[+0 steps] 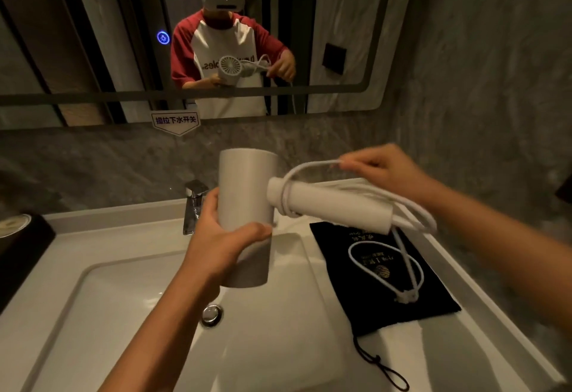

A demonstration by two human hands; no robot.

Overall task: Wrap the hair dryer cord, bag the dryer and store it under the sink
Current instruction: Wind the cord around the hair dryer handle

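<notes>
Sink point(93, 271): a white basin fills the lower left, with a chrome tap point(194, 206) at its back edge and a round metal drain point(212, 315) near the middle.
Left hand point(221, 241): your fingers and thumb are curled firmly around the barrel of the hair dryer, holding it above the basin.
Hair dryer point(247, 193): white, its barrel stands roughly upright and its handle sticks out to the right.
Cord point(309, 172): white, several turns sit around the handle close to the barrel; a loose loop runs up to your right hand, and more cord hangs off the handle's end in a loop over the bag.
Right hand point(385, 170): your fingertips are pinched shut on the cord loop, raised above the handle.
Bag point(402, 298): a black drawstring pouch with gold print lies flat on the tabletop point(464, 357) just right of the basin, its string trailing towards you.
Mirror point(93, 35): on the wall behind, it reflects you holding the dryer.
</notes>
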